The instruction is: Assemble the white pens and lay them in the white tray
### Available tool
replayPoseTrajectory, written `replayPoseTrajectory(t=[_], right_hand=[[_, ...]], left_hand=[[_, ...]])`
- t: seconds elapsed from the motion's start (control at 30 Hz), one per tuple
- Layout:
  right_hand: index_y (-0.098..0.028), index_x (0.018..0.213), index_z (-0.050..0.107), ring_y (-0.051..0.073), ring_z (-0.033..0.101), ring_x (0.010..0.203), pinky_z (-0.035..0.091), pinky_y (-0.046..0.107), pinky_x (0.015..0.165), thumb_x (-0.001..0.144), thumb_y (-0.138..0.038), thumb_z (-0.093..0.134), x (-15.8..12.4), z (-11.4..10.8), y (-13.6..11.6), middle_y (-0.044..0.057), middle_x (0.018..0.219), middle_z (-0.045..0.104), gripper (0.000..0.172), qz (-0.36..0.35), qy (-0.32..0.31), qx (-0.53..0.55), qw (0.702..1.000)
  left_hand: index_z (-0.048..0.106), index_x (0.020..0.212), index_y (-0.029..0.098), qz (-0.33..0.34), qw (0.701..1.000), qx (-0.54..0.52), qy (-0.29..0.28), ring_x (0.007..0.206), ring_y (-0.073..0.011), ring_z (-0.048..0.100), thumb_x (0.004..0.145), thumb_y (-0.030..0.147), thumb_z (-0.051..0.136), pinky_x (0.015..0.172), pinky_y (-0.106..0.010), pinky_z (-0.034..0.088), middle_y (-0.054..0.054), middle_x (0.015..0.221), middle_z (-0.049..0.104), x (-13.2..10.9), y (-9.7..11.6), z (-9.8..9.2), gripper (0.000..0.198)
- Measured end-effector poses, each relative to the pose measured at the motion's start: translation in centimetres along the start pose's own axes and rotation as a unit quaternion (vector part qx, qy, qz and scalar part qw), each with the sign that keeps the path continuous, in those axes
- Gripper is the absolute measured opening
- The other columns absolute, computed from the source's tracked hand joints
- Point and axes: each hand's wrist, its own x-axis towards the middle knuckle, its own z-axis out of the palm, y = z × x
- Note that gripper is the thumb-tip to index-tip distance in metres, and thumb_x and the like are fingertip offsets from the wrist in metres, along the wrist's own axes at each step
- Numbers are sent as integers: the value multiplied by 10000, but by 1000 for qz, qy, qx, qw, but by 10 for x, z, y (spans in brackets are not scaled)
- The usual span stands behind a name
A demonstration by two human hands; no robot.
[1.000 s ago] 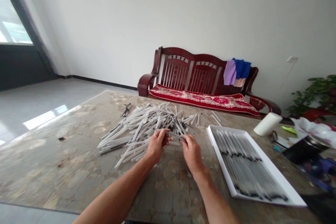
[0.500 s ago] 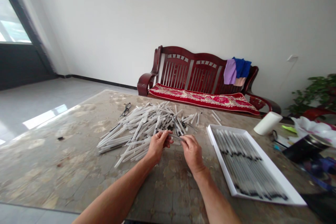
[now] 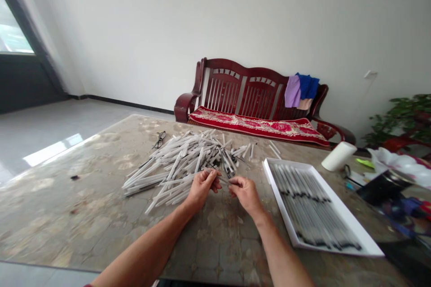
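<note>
Mottled tabletop, loose white plastic tubes, one slim tube between two hands

Against a white wall behind the table stands a dark red wooden bench with a red floral cushion. The loose white plastic tubes lie crisscrossed in a low heap near the middle of the mottled tabletop, with some dark parts showing among them. Just in front of the heap, the left hand has its fingers curled closed, pinching one end of the slim tube. The right hand sits just beside it, its thumb and fingers nearly closed around the far end, though it is too small to tell whether they have hold of the tube. To the right, a white tray holds neat parallel rows of dark-banded tubes.

Each tube looks light, stiff and thin, likely to snap if bent and prone to rolling on the smooth top. A pinch along the shaft seems the safest hold, away from the dark end. No brand, label or writing can be read on the tubes or tray. Folded eyeglasses lie beyond the heap, and a white paper roll lies past the tray.
</note>
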Motion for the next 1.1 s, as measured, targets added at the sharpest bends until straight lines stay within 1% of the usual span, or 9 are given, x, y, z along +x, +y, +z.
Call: replayPoseTrajectory(t=[0.17, 0.27, 0.33, 0.4, 0.5, 0.63, 0.77, 0.97, 1.1], right_hand=[[-186, 904, 745, 150, 616, 598, 451, 230, 549, 772, -295, 635, -10, -5, -25, 12, 693, 708, 204, -29, -23, -89, 995], [-224, 879, 759, 155, 644, 671, 417, 230, 610, 803, -285, 635, -18, -9, -47, 23, 763, 745, 157, -96, -15, -233, 968], [-229, 814, 757, 158, 644, 669, 396, 234, 611, 816, -296, 623, -21, -23, -57, 24, 748, 747, 149, -101, -6, -304, 947], [-222, 796, 750, 166, 643, 667, 391, 236, 605, 833, -312, 586, -20, -49, -60, 27, 726, 741, 191, -79, 22, -338, 938], [-207, 852, 750, 199, 671, 764, 417, 245, 635, 849, -321, 522, -14, -113, -49, 53, 798, 756, 255, -15, 119, -377, 919], [-214, 918, 763, 244, 685, 836, 423, 272, 643, 865, -371, 508, -13, -202, -19, 96, 882, 757, 304, 135, 225, -505, 822], [-202, 885, 780, 275, 690, 794, 421, 309, 605, 870, -377, 511, -18, -252, 10, 157, 892, 745, 321, 219, 231, -577, 752], [-190, 875, 775, 299, 696, 799, 409, 328, 587, 887, -386, 523, -21, -266, 28, 170, 904, 744, 320, 226, 206, -603, 737], [-213, 969, 756, 276, 692, 824, 403, 317, 605, 903, -356, 498, -8, -231, 6, 146, 969, 748, 303, 161, 233, -577, 766]], left_hand=[[668, 766, 148, -17, 1000, -14, -3, 456, -108, 579, 605, 626, 768, 413, -194, 431, 40, 546, 587, 2, 0, 1, 515], [668, 813, 148, -34, 999, -11, -39, 461, -104, 568, 632, 618, 754, 421, -194, 434, 41, 558, 580, 1, 1, 2, 511], [670, 907, 152, -44, 996, 2, -71, 474, -108, 576, 672, 609, 726, 418, -195, 432, 31, 613, 602, 0, 1, 3, 517], [657, 1012, 167, -40, 995, 30, -82, 480, -108, 578, 723, 584, 684, 412, -194, 420, 27, 667, 617, -1, -1, 2, 508], [665, 993, 182, -10, 992, 113, -54, 438, -106, 535, 776, 521, 623, 389, -193, 361, 39, 636, 596, 0, -6, -1, 405], [706, 793, 209, 60, 959, 276, -33, 428, -134, 519, 803, 418, 586, 446, -228, 362, 29, 562, 599, 1, -10, -4, 241], [725, 760, 232, 100, 917, 381, -62, 468, -169, 560, 841, 357, 552, 526, -253, 388, 6, 562, 642, 0, -9, -5, 228], [742, 816, 240, 134, 873, 459, -93, 617, -208, 646, 870, 316, 528, 612, -261, 410, -29, 649, 706, -2, -9, -8, 234], [744, 816, 239, 134, 868, 470, -87, 668, -219, 669, 874, 310, 528, 635, -264, 425, -47, 709, 736, -1, -11, -9, 235]])
